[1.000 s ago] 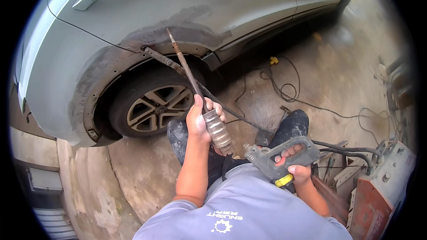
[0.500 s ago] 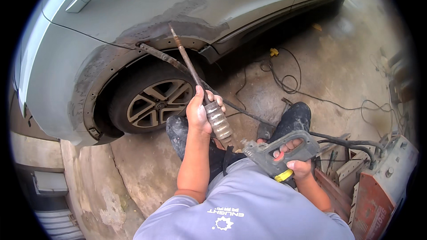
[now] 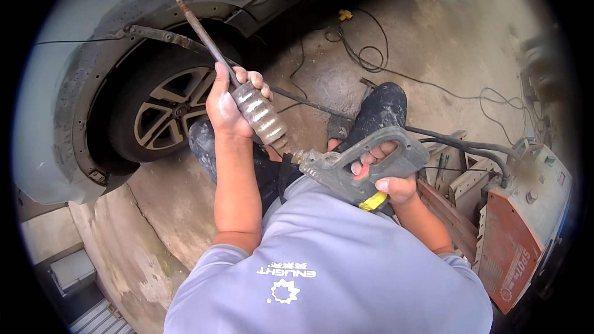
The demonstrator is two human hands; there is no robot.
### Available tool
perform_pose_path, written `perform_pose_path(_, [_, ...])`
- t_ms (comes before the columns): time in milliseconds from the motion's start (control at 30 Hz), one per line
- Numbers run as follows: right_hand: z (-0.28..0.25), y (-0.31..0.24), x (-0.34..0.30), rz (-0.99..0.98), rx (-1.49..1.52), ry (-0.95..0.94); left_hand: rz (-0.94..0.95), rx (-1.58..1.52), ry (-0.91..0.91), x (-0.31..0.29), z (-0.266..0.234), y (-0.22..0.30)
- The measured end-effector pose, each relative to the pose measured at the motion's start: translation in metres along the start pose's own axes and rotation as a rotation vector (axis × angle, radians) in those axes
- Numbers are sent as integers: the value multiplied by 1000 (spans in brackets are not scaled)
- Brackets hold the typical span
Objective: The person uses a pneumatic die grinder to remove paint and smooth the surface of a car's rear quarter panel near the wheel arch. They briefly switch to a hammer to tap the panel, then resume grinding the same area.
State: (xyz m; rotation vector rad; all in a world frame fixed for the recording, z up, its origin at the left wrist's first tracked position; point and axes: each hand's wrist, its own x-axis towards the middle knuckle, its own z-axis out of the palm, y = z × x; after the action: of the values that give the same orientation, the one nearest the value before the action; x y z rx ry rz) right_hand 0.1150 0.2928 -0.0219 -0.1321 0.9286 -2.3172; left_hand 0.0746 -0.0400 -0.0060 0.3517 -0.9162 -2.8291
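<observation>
A slide hammer dent puller (image 3: pixel 337 173) lies slantwise across my body, its long rod rising to a pointed tip at the upper left. My left hand (image 3: pixel 232 108) is wrapped around the rod and the ribbed metal weight (image 3: pixel 258 110). On the looped grey handle, my right hand (image 3: pixel 399 188) closes, fingers through the opening beside a red trigger (image 3: pixel 362 172). Yellow tape (image 3: pixel 373 201) is at the handle's lower side. In this view the tip overlaps the grey sanded patch of the car body (image 3: pixel 43 124) above the wheel arch; contact cannot be told.
A flat metal bar (image 3: pixel 162 36) is fixed to the wheel-arch edge above the car wheel (image 3: pixel 176 111), with a cable leading from it. Thick black cables run behind the handle to a red and grey machine (image 3: pixel 513 241). A thin cord (image 3: pixel 427 83) with a yellow plug (image 3: pixel 345 15) lies on the concrete floor.
The view has shifted, so the car, machine and floor sit farther left and higher. Both hands keep their hold on the dent puller.
</observation>
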Motion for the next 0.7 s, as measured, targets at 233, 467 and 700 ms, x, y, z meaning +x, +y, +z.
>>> perform_pose_path(233, [-4, 2, -3, -75, -20, 4, 13, 1, 38, 4, 8, -7])
perform_pose_path(467, [-14, 6, -7, -99, -22, -130, 35, -36, 96, 5, 18, -9])
perform_pose_path(700, [-10, 4, -21, -148, -114, -39, 20, -87, 84, 12, 23, -10])
